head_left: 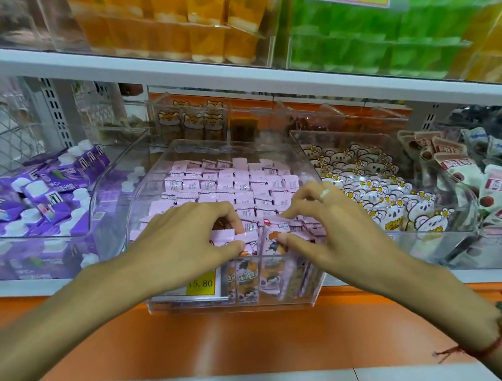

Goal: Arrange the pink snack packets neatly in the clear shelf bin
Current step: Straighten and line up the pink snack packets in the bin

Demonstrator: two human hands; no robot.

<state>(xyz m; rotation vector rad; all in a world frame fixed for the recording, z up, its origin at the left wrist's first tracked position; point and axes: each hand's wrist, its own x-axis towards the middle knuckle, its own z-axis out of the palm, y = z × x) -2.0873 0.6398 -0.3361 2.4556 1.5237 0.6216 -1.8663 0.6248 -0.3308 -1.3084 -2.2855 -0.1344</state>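
A clear shelf bin point(234, 148) sits in the middle of the lower shelf, filled with rows of small pink snack packets point(231, 183) standing on edge. At the bin's front wall several packets show their printed faces. My left hand point(187, 234) pinches a pink packet point(249, 238) in the front row between thumb and fingers. My right hand point(315, 224), with a ring on one finger, pinches the neighbouring pink packet point(272, 233) just to the right. Both hands reach over the bin's front edge.
A yellow price tag point(201, 283) reading 15.80 is on the bin's front. Purple cartons point(33, 192) fill the bin to the left, bear-print packets point(372, 180) the bin to the right. The shelf above carries orange and green jelly cups. An orange ledge point(255, 340) runs below.
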